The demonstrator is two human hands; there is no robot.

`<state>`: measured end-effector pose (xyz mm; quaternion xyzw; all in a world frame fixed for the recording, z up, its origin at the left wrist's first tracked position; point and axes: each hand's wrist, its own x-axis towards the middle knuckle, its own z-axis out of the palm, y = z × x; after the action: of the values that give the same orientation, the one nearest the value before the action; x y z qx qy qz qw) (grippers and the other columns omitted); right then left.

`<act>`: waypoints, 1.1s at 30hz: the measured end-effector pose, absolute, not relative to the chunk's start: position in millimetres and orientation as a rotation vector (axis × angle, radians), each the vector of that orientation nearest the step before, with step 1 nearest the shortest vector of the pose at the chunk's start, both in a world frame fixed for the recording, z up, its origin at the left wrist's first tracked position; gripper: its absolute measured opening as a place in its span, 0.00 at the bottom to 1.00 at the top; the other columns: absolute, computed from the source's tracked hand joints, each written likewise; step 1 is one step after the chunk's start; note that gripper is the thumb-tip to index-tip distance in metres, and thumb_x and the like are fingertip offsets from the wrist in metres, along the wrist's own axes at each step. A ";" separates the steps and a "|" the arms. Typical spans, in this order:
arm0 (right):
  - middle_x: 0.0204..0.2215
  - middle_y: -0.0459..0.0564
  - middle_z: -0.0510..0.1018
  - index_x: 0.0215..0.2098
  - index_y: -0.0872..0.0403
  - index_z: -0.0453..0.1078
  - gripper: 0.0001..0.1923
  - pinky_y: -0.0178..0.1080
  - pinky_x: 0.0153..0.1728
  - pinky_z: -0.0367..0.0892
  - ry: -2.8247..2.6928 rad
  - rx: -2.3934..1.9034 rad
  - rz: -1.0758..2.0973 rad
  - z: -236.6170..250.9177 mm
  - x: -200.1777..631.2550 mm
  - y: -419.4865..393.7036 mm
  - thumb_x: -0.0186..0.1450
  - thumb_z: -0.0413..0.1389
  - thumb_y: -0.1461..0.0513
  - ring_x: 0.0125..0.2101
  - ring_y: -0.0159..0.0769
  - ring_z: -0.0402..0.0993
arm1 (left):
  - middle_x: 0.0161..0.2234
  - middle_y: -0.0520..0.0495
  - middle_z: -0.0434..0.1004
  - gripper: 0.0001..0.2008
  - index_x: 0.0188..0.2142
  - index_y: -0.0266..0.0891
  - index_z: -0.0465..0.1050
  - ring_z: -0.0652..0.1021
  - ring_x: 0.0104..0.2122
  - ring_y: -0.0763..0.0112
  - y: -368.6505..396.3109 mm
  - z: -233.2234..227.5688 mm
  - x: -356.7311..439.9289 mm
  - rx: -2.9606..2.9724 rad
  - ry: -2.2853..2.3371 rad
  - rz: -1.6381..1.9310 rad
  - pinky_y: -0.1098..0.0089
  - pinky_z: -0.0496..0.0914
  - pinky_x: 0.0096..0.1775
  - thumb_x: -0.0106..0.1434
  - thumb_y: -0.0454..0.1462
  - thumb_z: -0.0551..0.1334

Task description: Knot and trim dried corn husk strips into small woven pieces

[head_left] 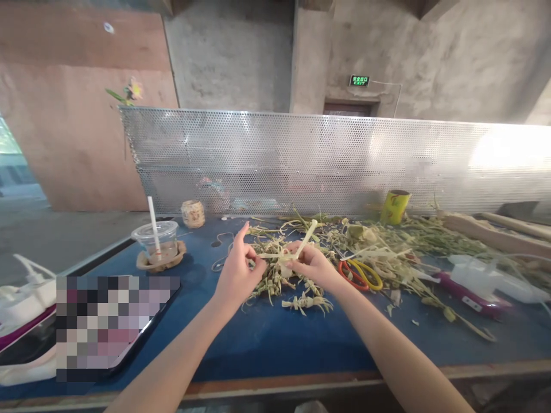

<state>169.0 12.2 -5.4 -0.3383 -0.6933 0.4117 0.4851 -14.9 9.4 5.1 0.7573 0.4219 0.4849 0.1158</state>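
Between my two hands a pale strip of dried plant leaf (306, 238) is looped into a small knot. My left hand (241, 261) pinches one end of the strip between thumb and fingertip, one finger pointing up. At the knot, my right hand (312, 265) is closed on the strip, and a stiff end sticks up above it. Below the hands lies a pile of knotted dried leaf pieces (273, 284). One finished-looking knotted piece (306, 303) lies apart at the front of the pile.
Scissors with red and yellow handles (359, 275) lie right of my hand among loose dried stalks (413, 246). A plastic cup with a straw (155, 238), a tablet (124, 327), a yellow tin (395, 207) and a purple power strip (471, 298) stand around. A perforated metal screen (275, 155) borders the back.
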 end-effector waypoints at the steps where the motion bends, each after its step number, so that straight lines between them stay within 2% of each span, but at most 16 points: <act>1: 0.22 0.41 0.66 0.32 0.53 0.62 0.15 0.31 0.25 0.60 -1.670 -0.801 1.033 -4.7 170.2 12.5 0.52 0.58 0.55 0.23 0.26 0.63 | 0.21 0.55 0.63 0.35 0.61 0.38 0.39 0.65 0.21 0.75 10.8 6.9 -17.6 2.211 1.255 1.451 0.71 0.63 0.28 0.55 0.33 0.53; 4: 0.19 0.39 0.63 0.32 0.53 0.63 0.14 0.30 0.22 0.56 -1.681 -0.759 1.039 -2.4 172.9 12.4 0.53 0.58 0.55 0.19 0.24 0.58 | 0.18 0.57 0.59 0.35 0.60 0.36 0.43 0.63 0.19 0.75 15.3 10.0 -24.1 2.209 1.354 1.526 0.71 0.61 0.26 0.53 0.32 0.54; 7: 0.19 0.39 0.64 0.33 0.54 0.64 0.13 0.30 0.22 0.57 -1.724 -0.745 1.060 -1.9 174.6 12.6 0.54 0.57 0.54 0.19 0.24 0.59 | 0.17 0.56 0.61 0.34 0.59 0.35 0.48 0.65 0.20 0.72 20.0 8.5 -27.4 2.303 1.395 1.326 0.69 0.61 0.26 0.52 0.32 0.54; 9: 0.19 0.40 0.64 0.32 0.54 0.65 0.13 0.31 0.23 0.58 -1.783 -0.773 1.079 -2.4 175.4 12.9 0.55 0.56 0.54 0.20 0.25 0.61 | 0.26 0.48 0.71 0.35 0.59 0.37 0.47 0.70 0.31 0.64 22.0 6.4 -27.8 2.356 1.304 1.208 0.65 0.63 0.32 0.51 0.32 0.54; 11: 0.18 0.40 0.64 0.30 0.55 0.66 0.12 0.30 0.22 0.57 -1.859 -0.849 1.057 -2.8 176.2 12.9 0.55 0.56 0.54 0.20 0.25 0.61 | 0.41 0.42 0.70 0.36 0.61 0.40 0.41 0.68 0.44 0.59 22.0 5.4 -26.4 2.305 1.126 1.213 0.61 0.63 0.40 0.53 0.31 0.53; 12: 0.17 0.40 0.63 0.29 0.55 0.67 0.12 0.30 0.22 0.57 -1.896 -0.889 1.038 -2.8 176.5 12.6 0.56 0.56 0.54 0.19 0.24 0.60 | 0.45 0.42 0.68 0.36 0.61 0.41 0.37 0.67 0.45 0.60 21.1 5.5 -24.9 2.235 1.017 1.206 0.60 0.62 0.42 0.55 0.31 0.52; 15: 0.16 0.40 0.64 0.27 0.56 0.67 0.11 0.30 0.22 0.57 -1.967 -0.939 1.031 -1.5 176.3 10.7 0.55 0.56 0.55 0.18 0.24 0.60 | 0.41 0.42 0.70 0.35 0.61 0.43 0.28 0.71 0.35 0.67 16.7 7.0 -17.7 1.928 0.755 1.047 0.64 0.66 0.35 0.60 0.35 0.50; 17: 0.18 0.40 0.66 0.28 0.55 0.65 0.11 0.31 0.22 0.59 -1.941 -0.931 1.078 -0.2 175.5 9.0 0.53 0.58 0.56 0.18 0.24 0.61 | 0.41 0.41 0.71 0.39 0.61 0.44 0.24 0.71 0.28 0.71 14.2 7.4 -12.2 1.789 0.686 0.977 0.69 0.65 0.27 0.60 0.39 0.53; 19: 0.19 0.40 0.67 0.29 0.55 0.63 0.13 0.31 0.22 0.60 -1.881 -0.940 1.119 1.1 175.2 7.6 0.51 0.60 0.56 0.19 0.25 0.63 | 0.44 0.40 0.70 0.43 0.60 0.46 0.22 0.70 0.26 0.73 12.9 6.9 -8.3 1.755 0.686 0.979 0.71 0.64 0.24 0.58 0.40 0.56; 21: 0.18 0.40 0.68 0.29 0.54 0.62 0.14 0.30 0.21 0.60 -1.868 -0.977 1.108 2.0 176.1 6.9 0.50 0.61 0.57 0.18 0.25 0.64 | 0.45 0.40 0.70 0.45 0.60 0.46 0.21 0.69 0.25 0.74 12.4 6.2 -6.9 1.798 0.714 0.983 0.71 0.64 0.25 0.58 0.40 0.58; 25: 0.16 0.40 0.68 0.25 0.55 0.65 0.11 0.32 0.23 0.61 -1.983 -1.035 1.051 2.9 180.1 7.2 0.52 0.59 0.57 0.19 0.27 0.66 | 0.39 0.44 0.74 0.45 0.60 0.46 0.19 0.67 0.24 0.74 12.7 6.5 -9.5 1.955 0.809 0.973 0.70 0.63 0.27 0.58 0.41 0.57; 27: 0.17 0.41 0.70 0.31 0.55 0.66 0.11 0.33 0.26 0.62 -1.999 -1.062 1.040 3.3 181.5 7.8 0.52 0.58 0.57 0.21 0.29 0.68 | 0.37 0.46 0.74 0.41 0.60 0.46 0.20 0.67 0.25 0.73 13.6 6.7 -11.3 2.011 0.844 0.971 0.70 0.63 0.28 0.60 0.41 0.54; 30: 0.20 0.41 0.73 0.42 0.53 0.60 0.20 0.33 0.28 0.62 -1.932 -1.086 1.009 4.6 182.4 8.7 0.52 0.58 0.60 0.24 0.30 0.70 | 0.33 0.48 0.72 0.37 0.60 0.45 0.22 0.66 0.25 0.73 15.9 5.9 -12.9 2.078 0.878 0.945 0.69 0.61 0.28 0.63 0.41 0.50; 31: 0.20 0.41 0.74 0.42 0.53 0.60 0.19 0.33 0.28 0.62 -1.913 -1.081 1.003 5.3 182.9 9.0 0.53 0.58 0.61 0.25 0.30 0.70 | 0.32 0.49 0.71 0.36 0.60 0.45 0.22 0.66 0.24 0.73 16.6 5.4 -13.2 2.094 0.889 0.937 0.69 0.61 0.28 0.63 0.41 0.49; 33: 0.20 0.42 0.73 0.36 0.54 0.63 0.11 0.33 0.29 0.62 -1.895 -1.065 0.977 7.1 184.5 9.9 0.55 0.56 0.62 0.24 0.29 0.70 | 0.29 0.49 0.69 0.34 0.60 0.43 0.22 0.66 0.24 0.73 17.6 4.5 -13.9 2.107 0.910 0.939 0.69 0.61 0.29 0.64 0.40 0.48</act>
<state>184.5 9.9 7.1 -0.4152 -0.7387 0.3809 0.3698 -13.9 17.6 4.5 0.8035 0.3470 0.3581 0.3252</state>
